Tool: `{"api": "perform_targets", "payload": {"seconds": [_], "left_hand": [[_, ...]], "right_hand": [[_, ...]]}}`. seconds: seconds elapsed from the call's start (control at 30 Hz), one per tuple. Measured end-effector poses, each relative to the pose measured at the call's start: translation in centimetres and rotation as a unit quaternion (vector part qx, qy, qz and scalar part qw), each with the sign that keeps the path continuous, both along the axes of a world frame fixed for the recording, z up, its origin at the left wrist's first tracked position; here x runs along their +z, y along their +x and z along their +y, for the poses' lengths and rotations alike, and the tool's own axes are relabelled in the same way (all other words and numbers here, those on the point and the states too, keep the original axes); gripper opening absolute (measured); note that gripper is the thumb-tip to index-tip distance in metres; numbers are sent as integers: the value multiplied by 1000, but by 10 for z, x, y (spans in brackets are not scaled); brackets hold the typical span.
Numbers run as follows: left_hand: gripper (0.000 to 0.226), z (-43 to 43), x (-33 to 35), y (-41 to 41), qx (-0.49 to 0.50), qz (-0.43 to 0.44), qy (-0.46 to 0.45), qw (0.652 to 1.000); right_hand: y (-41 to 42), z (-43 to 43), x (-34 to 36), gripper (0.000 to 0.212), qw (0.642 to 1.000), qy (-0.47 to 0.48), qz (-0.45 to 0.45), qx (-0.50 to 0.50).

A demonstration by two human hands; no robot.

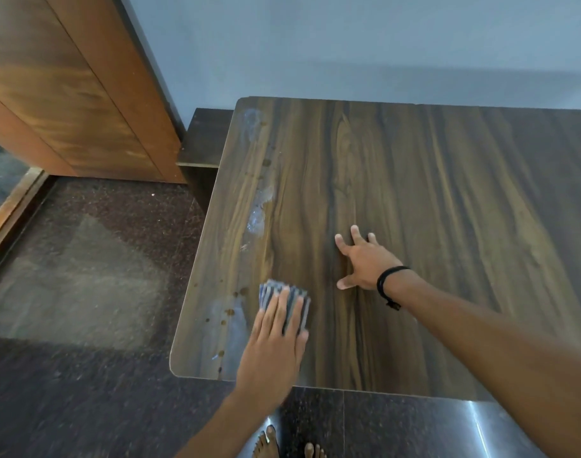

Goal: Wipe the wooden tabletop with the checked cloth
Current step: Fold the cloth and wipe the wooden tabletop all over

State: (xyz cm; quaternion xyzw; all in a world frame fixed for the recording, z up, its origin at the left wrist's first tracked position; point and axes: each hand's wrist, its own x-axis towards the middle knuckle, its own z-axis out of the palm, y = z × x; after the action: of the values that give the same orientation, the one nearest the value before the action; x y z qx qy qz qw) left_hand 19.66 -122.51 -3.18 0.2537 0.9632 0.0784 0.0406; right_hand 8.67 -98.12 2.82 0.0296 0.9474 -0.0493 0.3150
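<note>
The left hand (276,338) lies flat on the checked cloth (272,286), fingers straight and close together, pressing it down onto the tabletop (447,209) without curling round it. The cloth is a small folded pad in blue and grey, and it sits near the tabletop's front left corner, its far edge showing beyond the fingertips. The right hand (365,264) rests palm down on the bare wood a little farther in and to the right, well apart from the cloth. Its fingers are spread and straight and hold nothing. A black band (386,282) circles that wrist.

The tabletop is dark brown with strong streaked grain and rounded corners. Whitish smears (257,206) run in patches along its left side, from the far corner down toward the cloth. Small brown drops (229,312) dot the wood just left of the cloth, beside a pale hazy patch.

The tabletop's far edge meets a plain blue-grey wall (348,44). A low dark ledge (206,137) stands between its far left corner and an orange-brown wooden panel (68,94) that rises at the upper left. The floor (84,259) is dark speckled stone with a paler dull patch, glossy near the front, where bare feet (266,444) show at the bottom edge.
</note>
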Motion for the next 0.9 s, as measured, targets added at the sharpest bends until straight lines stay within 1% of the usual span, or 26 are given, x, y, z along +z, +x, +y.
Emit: {"api": "perform_targets", "payload": {"seconds": [0.07,0.1,0.2,0.27,0.3,0.43,0.53,0.6,0.67,0.83,0.9], "left_hand": [[58,-12,-2,17,-30,-5,-5,1000],[58,-14,-5,12,-31,5,-7,999],[59,2,-6,-34,43,38,-12,998],[60,14,-3,-47,90,23,-7,996],[61,17,-2,-40,93,17,-4,996],[60,2,-3,5,42,19,-8,999],[60,1,-6,-20,40,42,-13,998],[61,11,-4,-46,71,36,-11,997],[61,19,-4,-52,93,28,-5,995],[60,3,-2,3,55,32,-7,998],[60,-3,-5,8,47,38,-3,998]], "right_hand": [[-2,0,0,110,1000,2,0,2],[-2,-1,0,110,1000,0,0,-1],[-1,-2,1,110,1000,-4,6,-8],[2,-2,0,110,1000,-3,7,-11],[3,-2,0,109,1000,-2,7,-8],[4,-3,1,107,1000,1,3,-6],[4,-4,3,106,1000,6,2,-6],[4,-6,3,106,1000,7,-2,-7],[5,-6,4,106,1000,7,-5,-10],[6,-1,3,105,1000,-5,0,-1],[7,4,1,103,1000,-17,6,5]]}}
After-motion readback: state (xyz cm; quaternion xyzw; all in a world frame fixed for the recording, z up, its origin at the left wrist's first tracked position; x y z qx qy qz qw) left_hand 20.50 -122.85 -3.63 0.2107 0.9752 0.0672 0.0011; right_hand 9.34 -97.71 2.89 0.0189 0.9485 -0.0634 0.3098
